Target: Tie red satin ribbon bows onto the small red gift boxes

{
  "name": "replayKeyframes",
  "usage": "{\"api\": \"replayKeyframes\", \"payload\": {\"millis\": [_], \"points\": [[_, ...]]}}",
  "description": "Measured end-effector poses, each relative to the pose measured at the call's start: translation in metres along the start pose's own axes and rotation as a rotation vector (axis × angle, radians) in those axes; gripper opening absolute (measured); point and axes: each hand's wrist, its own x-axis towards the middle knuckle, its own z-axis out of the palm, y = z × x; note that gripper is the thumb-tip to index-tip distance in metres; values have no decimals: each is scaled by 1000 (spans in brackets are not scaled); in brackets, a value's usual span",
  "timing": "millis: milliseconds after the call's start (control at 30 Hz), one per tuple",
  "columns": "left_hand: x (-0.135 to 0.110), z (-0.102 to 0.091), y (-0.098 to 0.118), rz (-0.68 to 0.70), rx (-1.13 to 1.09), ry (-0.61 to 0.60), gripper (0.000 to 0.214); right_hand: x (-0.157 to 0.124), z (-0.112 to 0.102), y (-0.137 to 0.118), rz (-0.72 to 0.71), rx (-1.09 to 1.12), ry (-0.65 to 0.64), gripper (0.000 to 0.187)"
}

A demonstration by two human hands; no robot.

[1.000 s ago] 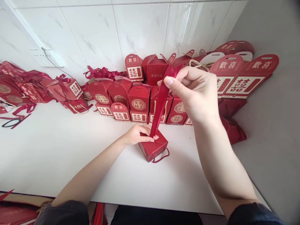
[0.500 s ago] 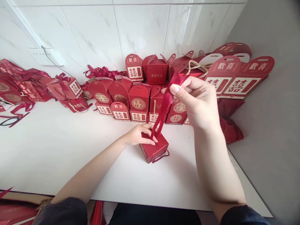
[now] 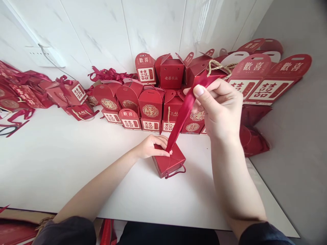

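A small red gift box (image 3: 170,159) with a dark red cord handle (image 3: 176,174) on its near side sits on the white table. My left hand (image 3: 152,148) presses on its top, closed over it, with thumb and fingers around the foot of a dark red satin ribbon (image 3: 181,119). The ribbon rises taut and slanting from the box top. Above and to the right, my right hand (image 3: 218,109) pinches the ribbon's upper end between thumb and fingers. Parts of the left fingers are hidden behind the ribbon.
Several red candy boxes (image 3: 150,110) stand in rows along the tiled wall. Tall printed boxes (image 3: 268,85) are stacked at the right by the grey panel. More ribboned boxes (image 3: 63,92) lie at the left, with scissors (image 3: 9,130) near loose ribbon.
My right hand has moved slightly to the right, drawing the ribbon strands together into one taut band. My left hand stays on the box.
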Motion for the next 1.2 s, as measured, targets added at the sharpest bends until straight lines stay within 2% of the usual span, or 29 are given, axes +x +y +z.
{"api": "replayKeyframes", "payload": {"millis": [367, 533, 667, 767, 1000, 1200], "points": [[-2, 0, -2, -59, -17, 15, 13, -2, 0, -4, 71, 5, -8, 30], [-3, -2, -4, -52, -49, -26, 11, -3, -1, -10, 28, 93, -9, 24], [-4, -3, -6, -40, -31, -25, 13, -5, -2, -19, 90, 67, -25, 22], [-4, -1, -4, -27, -19, -36, 13, -7, 1, -20, 53, 102, -25, 21], [-4, 5, 1, -16, -6, -48, 14, -11, 8, -18, -52, 69, 62, 20], [-3, 7, 4, 21, 16, -73, 12, -13, 10, -19, -88, 30, 57, 21]]}}
